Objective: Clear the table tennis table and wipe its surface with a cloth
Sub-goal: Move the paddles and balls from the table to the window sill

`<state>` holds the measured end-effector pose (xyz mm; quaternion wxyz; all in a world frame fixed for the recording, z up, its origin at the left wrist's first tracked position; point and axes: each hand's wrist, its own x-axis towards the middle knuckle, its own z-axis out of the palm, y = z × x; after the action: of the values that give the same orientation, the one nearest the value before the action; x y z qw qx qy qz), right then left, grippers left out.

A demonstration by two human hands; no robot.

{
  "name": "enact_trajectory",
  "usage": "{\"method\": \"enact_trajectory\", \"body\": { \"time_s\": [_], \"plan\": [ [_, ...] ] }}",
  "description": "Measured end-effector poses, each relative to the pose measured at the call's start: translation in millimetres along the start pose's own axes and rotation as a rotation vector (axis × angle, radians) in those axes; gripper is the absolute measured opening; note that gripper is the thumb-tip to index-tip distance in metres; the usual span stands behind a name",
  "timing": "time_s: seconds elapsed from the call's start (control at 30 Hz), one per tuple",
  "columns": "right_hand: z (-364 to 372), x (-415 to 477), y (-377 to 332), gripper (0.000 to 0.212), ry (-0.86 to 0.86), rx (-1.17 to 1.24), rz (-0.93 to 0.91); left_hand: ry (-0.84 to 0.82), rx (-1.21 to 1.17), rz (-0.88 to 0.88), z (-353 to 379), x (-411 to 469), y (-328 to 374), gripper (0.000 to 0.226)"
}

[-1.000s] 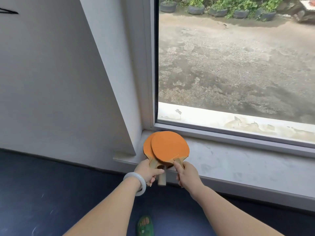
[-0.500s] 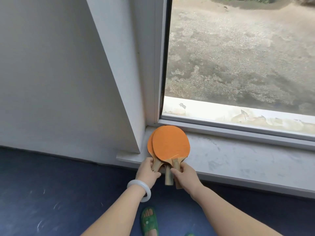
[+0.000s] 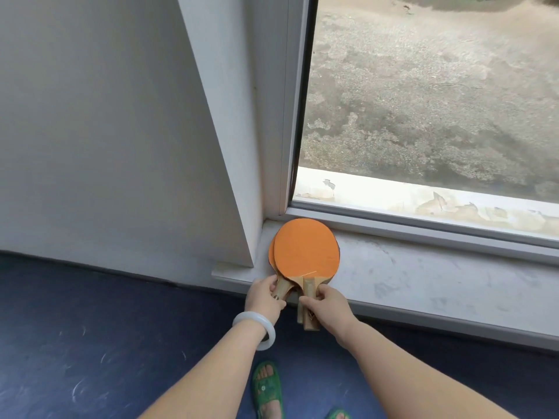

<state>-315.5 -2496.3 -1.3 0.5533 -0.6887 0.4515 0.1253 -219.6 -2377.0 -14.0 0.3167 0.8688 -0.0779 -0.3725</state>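
Two orange table tennis paddles [image 3: 305,252] lie stacked, blades flat on the grey window sill [image 3: 423,276], in its left corner against the window frame. Their wooden handles stick out over the sill's front edge. My left hand [image 3: 264,294], with a white bangle on the wrist, grips the left handle. My right hand [image 3: 325,302] pinches the right handle. The table tennis table and any cloth are out of view.
A white wall [image 3: 106,131] and an angled window reveal stand to the left. The window pane [image 3: 438,86] shows bare ground outside. Below is dark blue floor [image 3: 90,343]. My feet in green sandals [image 3: 269,388] stand close under the sill.
The paddles have slid further onto the sill toward the window frame, and both hands followed. My view has come closer and tilted lower.
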Motion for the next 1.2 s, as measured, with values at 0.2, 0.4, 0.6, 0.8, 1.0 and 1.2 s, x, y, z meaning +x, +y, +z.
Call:
{"method": "enact_trajectory", "body": {
  "time_s": [0.2,0.4,0.6,0.8,1.0,1.2],
  "plan": [
    [4,5,-1,0.021,0.018,-0.003,0.019,-0.051,0.099,0.039,-5,5,0,0.051],
    [7,4,-1,0.02,-0.002,0.026,0.015,-0.103,0.153,0.067,-7,5,-5,0.054],
    [2,10,-3,0.029,0.001,-0.151,-0.003,-0.149,0.145,0.068,-12,9,-7,0.065],
    [-4,8,-2,0.033,-0.025,-0.305,-0.043,-0.189,0.041,0.042,-15,10,-12,0.082],
    [-5,9,-3,0.031,-0.031,-0.291,-0.053,-0.199,0.052,0.042,-17,10,-13,0.08],
    [-2,8,-11,0.029,-0.017,-0.358,-0.069,-0.206,0.066,0.056,-20,8,-12,0.076]
  ]
}}
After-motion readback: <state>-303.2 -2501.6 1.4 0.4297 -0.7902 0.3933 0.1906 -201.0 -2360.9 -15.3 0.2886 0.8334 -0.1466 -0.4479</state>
